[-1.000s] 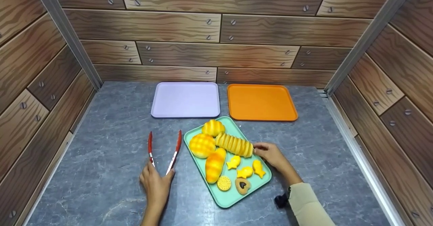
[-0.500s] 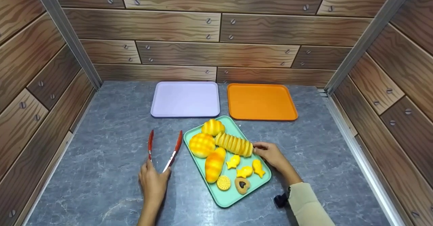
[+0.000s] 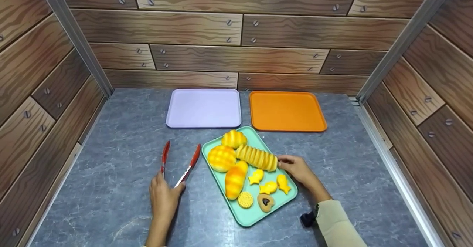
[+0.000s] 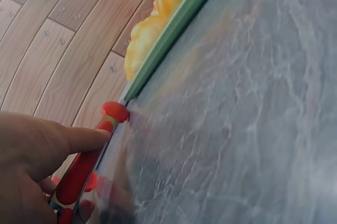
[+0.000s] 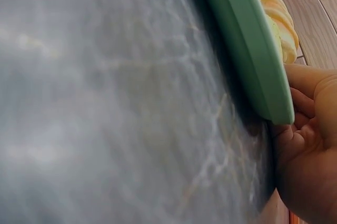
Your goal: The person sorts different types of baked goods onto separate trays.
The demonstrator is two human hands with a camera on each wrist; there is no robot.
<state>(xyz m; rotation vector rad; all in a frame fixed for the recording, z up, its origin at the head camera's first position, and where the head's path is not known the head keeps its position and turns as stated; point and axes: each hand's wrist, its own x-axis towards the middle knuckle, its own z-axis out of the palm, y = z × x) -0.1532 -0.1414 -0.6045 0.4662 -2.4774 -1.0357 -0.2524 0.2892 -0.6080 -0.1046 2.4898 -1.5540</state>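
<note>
The left hand has its grip curled round the tongs, whose arms stand spread, left of the green tray on the surface. The right hand's grip seems to pinch the tray's rim beside the sliced loaf. The tongs should be light and springy, best held partway along both arms; the tray looks stiff and smooth, the loaf soft.
</note>
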